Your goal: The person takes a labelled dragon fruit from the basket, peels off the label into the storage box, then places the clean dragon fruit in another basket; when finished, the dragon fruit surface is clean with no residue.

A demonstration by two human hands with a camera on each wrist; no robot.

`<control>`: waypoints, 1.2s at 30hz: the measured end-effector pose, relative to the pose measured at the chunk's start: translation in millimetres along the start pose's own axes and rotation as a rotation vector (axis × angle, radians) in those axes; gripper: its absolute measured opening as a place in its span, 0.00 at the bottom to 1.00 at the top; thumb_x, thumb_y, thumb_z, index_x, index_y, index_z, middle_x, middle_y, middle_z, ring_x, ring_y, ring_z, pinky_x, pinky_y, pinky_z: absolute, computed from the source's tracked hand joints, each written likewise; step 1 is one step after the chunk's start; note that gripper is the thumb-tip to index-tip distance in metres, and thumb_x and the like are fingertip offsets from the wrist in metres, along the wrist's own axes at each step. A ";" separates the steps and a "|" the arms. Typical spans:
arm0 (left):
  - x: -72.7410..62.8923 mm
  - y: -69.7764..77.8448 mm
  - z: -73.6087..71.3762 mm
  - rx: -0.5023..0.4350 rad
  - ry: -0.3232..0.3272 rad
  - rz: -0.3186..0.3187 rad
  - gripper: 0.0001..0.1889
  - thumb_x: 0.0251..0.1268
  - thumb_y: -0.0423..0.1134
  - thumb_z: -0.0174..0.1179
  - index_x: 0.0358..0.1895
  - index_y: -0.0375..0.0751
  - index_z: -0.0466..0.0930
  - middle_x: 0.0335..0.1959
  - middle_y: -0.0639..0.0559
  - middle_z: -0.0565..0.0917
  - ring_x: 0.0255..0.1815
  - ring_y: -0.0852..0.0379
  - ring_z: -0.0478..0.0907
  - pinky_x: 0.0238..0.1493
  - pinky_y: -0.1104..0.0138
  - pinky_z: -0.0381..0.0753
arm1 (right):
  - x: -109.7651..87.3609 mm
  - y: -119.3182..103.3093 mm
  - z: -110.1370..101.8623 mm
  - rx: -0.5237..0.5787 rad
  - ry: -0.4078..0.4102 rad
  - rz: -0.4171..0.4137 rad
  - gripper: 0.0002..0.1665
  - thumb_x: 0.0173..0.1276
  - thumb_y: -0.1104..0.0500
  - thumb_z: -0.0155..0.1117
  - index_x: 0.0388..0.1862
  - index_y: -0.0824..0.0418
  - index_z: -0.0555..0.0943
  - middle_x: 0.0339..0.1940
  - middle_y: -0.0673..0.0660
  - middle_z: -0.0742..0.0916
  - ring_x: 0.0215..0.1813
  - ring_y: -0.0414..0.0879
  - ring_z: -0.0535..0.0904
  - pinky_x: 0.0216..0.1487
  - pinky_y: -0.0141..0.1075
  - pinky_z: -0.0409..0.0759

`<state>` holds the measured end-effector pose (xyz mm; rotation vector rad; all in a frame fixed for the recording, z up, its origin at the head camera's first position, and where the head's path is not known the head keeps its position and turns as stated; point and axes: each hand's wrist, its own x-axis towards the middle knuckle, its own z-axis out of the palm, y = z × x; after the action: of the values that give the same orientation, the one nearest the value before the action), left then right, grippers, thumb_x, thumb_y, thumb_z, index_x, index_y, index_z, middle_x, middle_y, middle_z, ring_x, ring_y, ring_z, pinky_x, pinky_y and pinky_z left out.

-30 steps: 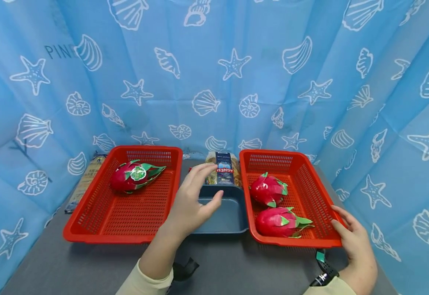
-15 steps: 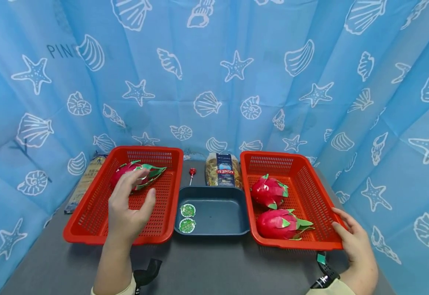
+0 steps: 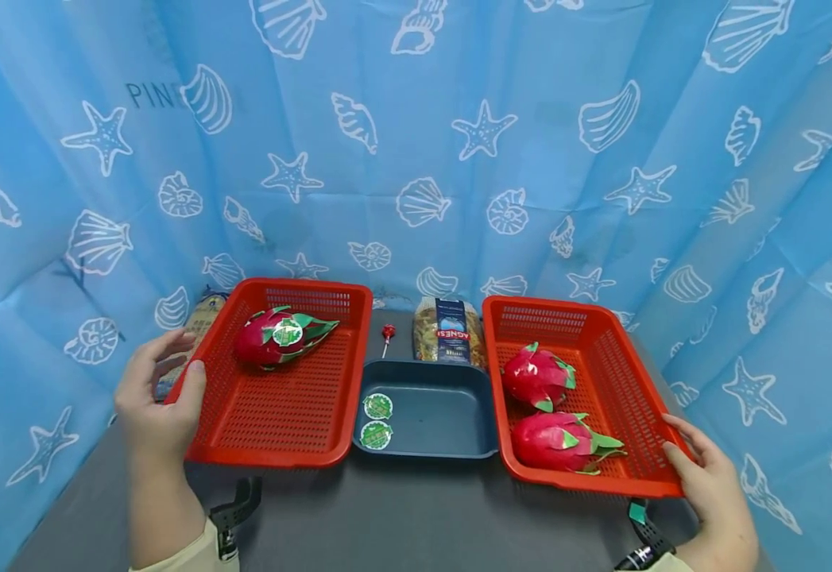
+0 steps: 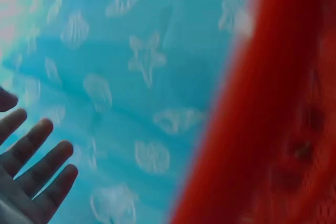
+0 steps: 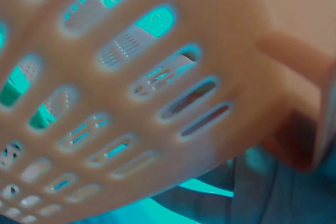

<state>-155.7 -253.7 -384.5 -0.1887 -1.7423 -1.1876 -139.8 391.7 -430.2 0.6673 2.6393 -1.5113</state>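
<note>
My left hand [image 3: 158,405] is beside the left wall of the left red plastic basket [image 3: 197,457], thumb over toward the rim. In the left wrist view its fingers [image 4: 50,163] are spread and apart from the blurred red rim [image 4: 247,103]. One dragon fruit [image 3: 272,337] with a round sticker lies in that basket. At far right, my right hand [image 3: 716,492] grips the right wall of the right red basket [image 3: 601,483], thumb at the rim. Slotted basket wall [image 5: 226,40] fills most of the right wrist view. Two dragon fruits [image 3: 537,377] lie inside this basket.
Between the baskets sits a dark blue tray [image 3: 444,405] with two round green stickers [image 3: 376,434]. Behind it are a red lollipop [image 3: 388,334] and a pasta bag [image 3: 451,330]. Another bag [image 3: 204,318] lies left of the left basket. A shell-print curtain [image 3: 416,159] hangs behind.
My left hand has moved left, from over the blue tray across the left basket to its outer left side. The right hand has stayed on its basket. The view has shifted slightly.
</note>
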 end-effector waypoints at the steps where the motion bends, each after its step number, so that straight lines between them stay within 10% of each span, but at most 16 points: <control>1: -0.6 -5.3 -4.2 0.020 -0.001 -0.020 0.21 0.58 0.23 0.62 0.57 0.25 0.82 0.49 0.38 0.85 0.52 0.61 0.81 0.55 0.74 0.78 | -0.8 -0.1 -1.3 -0.012 -0.007 -0.002 0.35 0.84 0.54 0.47 0.84 0.60 0.52 0.74 0.79 0.65 0.36 0.39 0.86 0.37 0.35 0.86; 6: -8.6 -37.7 -26.9 0.120 -0.043 -0.186 0.20 0.62 0.20 0.61 0.58 0.30 0.84 0.49 0.49 0.85 0.50 0.63 0.80 0.52 0.77 0.76 | -8.0 -1.1 -14.7 -0.076 -0.127 0.018 0.40 0.85 0.47 0.43 0.85 0.61 0.43 0.76 0.82 0.60 0.43 0.43 0.86 0.43 0.38 0.86; 10: -13.5 -51.7 -38.1 0.122 -0.040 -0.360 0.20 0.66 0.25 0.63 0.61 0.34 0.83 0.50 0.56 0.85 0.50 0.61 0.81 0.51 0.78 0.76 | -18.5 -4.8 -26.9 -0.083 -0.219 0.108 0.47 0.83 0.37 0.37 0.84 0.62 0.35 0.78 0.81 0.50 0.66 0.66 0.74 0.63 0.57 0.76; 14: -17.6 -63.6 -46.0 0.158 -0.076 -0.536 0.21 0.69 0.31 0.64 0.64 0.39 0.81 0.52 0.59 0.83 0.49 0.65 0.79 0.47 0.81 0.76 | -28.3 -11.8 -29.2 -0.093 -0.116 0.175 0.53 0.79 0.31 0.36 0.83 0.66 0.37 0.77 0.82 0.52 0.74 0.78 0.52 0.67 0.69 0.63; 19: -22.4 -77.4 -55.3 0.241 -0.312 -0.716 0.25 0.76 0.42 0.59 0.72 0.38 0.73 0.57 0.51 0.79 0.43 0.75 0.75 0.37 0.80 0.79 | -35.9 -30.3 -23.3 -0.117 0.065 0.153 0.52 0.78 0.31 0.40 0.84 0.66 0.46 0.78 0.78 0.59 0.75 0.76 0.57 0.63 0.67 0.68; 26: -22.9 -83.3 -58.5 0.222 -0.453 -0.863 0.28 0.80 0.47 0.52 0.77 0.40 0.65 0.69 0.31 0.70 0.36 0.74 0.76 0.34 0.76 0.81 | -46.1 -69.7 -0.6 -0.088 0.191 0.036 0.44 0.79 0.36 0.47 0.83 0.61 0.58 0.75 0.73 0.69 0.68 0.68 0.70 0.36 0.39 0.86; 31: -23.8 -82.1 -57.6 0.201 -0.433 -0.906 0.29 0.80 0.47 0.51 0.78 0.42 0.65 0.69 0.32 0.70 0.36 0.73 0.77 0.35 0.76 0.81 | -58.6 -98.6 21.0 -0.078 0.215 -0.127 0.39 0.80 0.39 0.50 0.81 0.57 0.64 0.76 0.69 0.70 0.72 0.67 0.70 0.60 0.50 0.80; 36: -26.0 -82.5 -57.6 0.204 -0.408 -0.949 0.28 0.80 0.48 0.51 0.78 0.46 0.66 0.70 0.34 0.70 0.36 0.71 0.78 0.35 0.75 0.82 | -67.9 -126.0 45.9 -0.043 0.269 -0.392 0.29 0.79 0.50 0.59 0.74 0.59 0.73 0.74 0.59 0.73 0.71 0.55 0.73 0.59 0.21 0.72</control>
<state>-155.1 -330.9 -454.1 0.6325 -2.4025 -1.6836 -134.1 274.8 -335.8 0.3870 3.1463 -1.5337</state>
